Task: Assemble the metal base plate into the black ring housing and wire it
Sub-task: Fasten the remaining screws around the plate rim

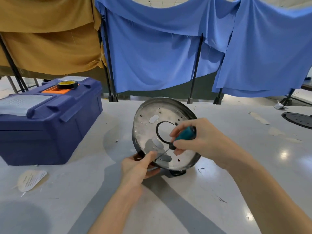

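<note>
The round metal base plate (170, 114) sits inside the black ring housing (176, 172), tilted up toward me on the white table. It has a large centre hole and several small holes. My left hand (139, 168) grips the housing's near-left rim, thumb lying on the plate. My right hand (194, 138) holds a teal-handled screwdriver (184, 134). Its thin shaft slants down-left and the tip meets the plate just beside my left thumb.
A dark blue toolbox (49, 119) stands at the left with a roll of black tape (67, 84) on its lid. A paper label (31, 180) lies near the front left. Another black round part (298, 119) lies at the right edge. Blue and ochre cloths hang behind the table.
</note>
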A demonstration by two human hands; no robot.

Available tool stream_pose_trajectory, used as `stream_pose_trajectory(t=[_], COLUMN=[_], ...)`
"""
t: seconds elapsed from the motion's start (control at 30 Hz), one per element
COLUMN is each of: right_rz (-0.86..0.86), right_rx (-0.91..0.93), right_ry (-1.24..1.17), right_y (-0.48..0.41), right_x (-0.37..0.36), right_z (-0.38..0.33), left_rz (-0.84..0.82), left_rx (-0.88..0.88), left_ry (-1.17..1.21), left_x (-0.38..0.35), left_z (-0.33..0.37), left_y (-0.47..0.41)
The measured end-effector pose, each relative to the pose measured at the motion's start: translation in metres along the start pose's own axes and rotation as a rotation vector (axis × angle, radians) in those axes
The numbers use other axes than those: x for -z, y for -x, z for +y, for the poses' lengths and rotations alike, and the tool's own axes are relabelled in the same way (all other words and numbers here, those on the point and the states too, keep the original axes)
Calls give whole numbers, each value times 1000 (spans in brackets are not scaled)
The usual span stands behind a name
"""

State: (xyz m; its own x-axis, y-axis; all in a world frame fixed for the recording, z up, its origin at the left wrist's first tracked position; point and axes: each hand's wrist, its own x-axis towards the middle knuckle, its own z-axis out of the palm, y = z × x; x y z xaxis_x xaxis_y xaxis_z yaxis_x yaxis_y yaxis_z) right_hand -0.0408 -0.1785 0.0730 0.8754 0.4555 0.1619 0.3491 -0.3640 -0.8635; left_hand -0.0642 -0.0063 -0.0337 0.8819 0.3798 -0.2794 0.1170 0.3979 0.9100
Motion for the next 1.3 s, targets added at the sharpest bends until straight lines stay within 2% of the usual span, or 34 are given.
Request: stream_pose_trajectory(t=[0.2,0.37,0.83,1.1,1.3], right_rz=[180,244,204,185,234], right_rx=[161,158,191,222,277], right_ry=[94,93,-95,-153,-199], right_y=[-6,-14,-22,-16,0], right_x=[-15,-24,-36,-40,-54], right_z=[7,12,22,28,32], left_rz=[-11,-21,-208,-270,-329], left_rx=[146,201,357,385,377], left_ry=[-41,-85,-479,-598,-668], left_x=[-4,-6,4,6,8], left_z=[3,5,23,30,31], left_y=[2,2,4,20,35])
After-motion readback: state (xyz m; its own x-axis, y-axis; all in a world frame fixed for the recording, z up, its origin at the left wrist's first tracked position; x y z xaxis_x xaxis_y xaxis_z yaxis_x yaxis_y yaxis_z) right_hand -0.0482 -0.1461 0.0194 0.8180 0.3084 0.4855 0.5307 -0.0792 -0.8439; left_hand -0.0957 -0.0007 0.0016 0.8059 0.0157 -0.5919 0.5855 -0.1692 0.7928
